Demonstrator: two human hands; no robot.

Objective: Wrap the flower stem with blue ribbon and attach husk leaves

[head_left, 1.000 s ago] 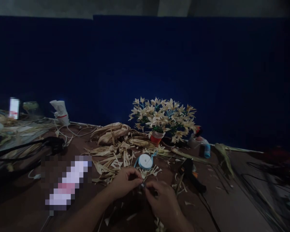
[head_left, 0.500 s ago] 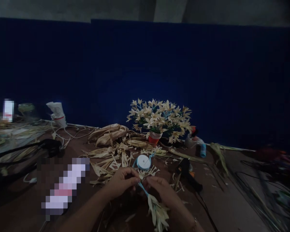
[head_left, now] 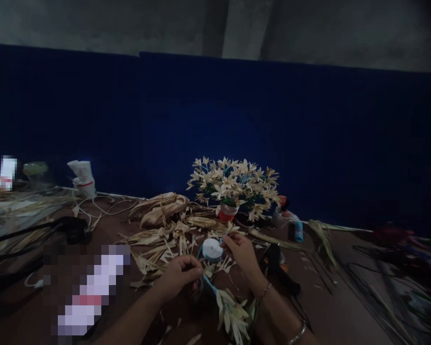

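My left hand (head_left: 181, 278) is closed in a pinch on the blue-wrapped stem of a flower spray (head_left: 233, 314). The spray's pale, husk-like petals hang down to the right, below my right wrist. My right hand (head_left: 239, 251) reaches further forward, with thumb and fingertips closed on the blue stem of a small pale flower (head_left: 231, 229). Partly behind those fingertips lies a white spool of light-blue ribbon or tape (head_left: 212, 249). My fingers hide the exact grip points.
Dry corn husks (head_left: 161, 211) and scraps lie beyond my hands. A red pot (head_left: 227, 214) holds many pale flowers. To the right are a dark glue gun (head_left: 280, 270) with a cord and a blue cylinder (head_left: 299, 231). Black cables (head_left: 70, 230) lie left; a blue partition (head_left: 165, 120) stands behind.
My right hand has left the spray's stem and moved forward to the small flower beside the spool. My left hand still pinches the stem. The view has tilted up slightly.
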